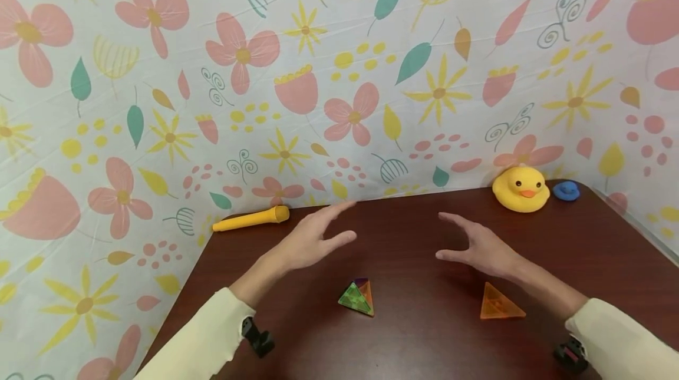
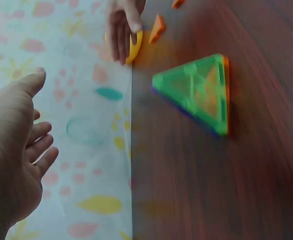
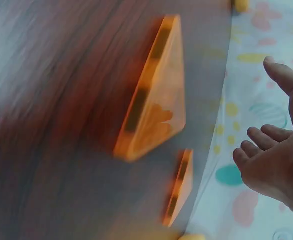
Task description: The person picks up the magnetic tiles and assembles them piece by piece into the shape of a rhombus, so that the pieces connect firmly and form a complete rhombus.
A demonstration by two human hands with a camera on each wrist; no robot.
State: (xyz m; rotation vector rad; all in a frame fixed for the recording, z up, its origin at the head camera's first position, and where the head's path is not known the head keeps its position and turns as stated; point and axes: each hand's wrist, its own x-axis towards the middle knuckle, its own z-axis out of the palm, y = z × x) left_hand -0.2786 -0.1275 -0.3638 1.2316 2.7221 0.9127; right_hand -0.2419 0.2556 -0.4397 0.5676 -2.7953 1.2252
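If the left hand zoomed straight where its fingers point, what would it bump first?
Probably the white, flower-printed, cloth-like sheet behind the brown wood-grain table. Nothing shows between the left hand and that sheet, though depth is unclear.

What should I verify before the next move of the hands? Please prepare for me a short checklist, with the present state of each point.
1. Left hand holds nothing: ok, it is off the table, fingers and thumb apart.
2. Right hand holds nothing: ok, also raised, fingers and thumb apart.
3. Multicoloured cluster within view: ok, green, orange and purple show.
4. Its parts firmly joined: cannot tell.
5. Both separate orange pieces visible from the head: not ok, the right wrist view shows two, the head view one.
6. Yellow duck away from the cluster: ok, it sits at the table's far right.
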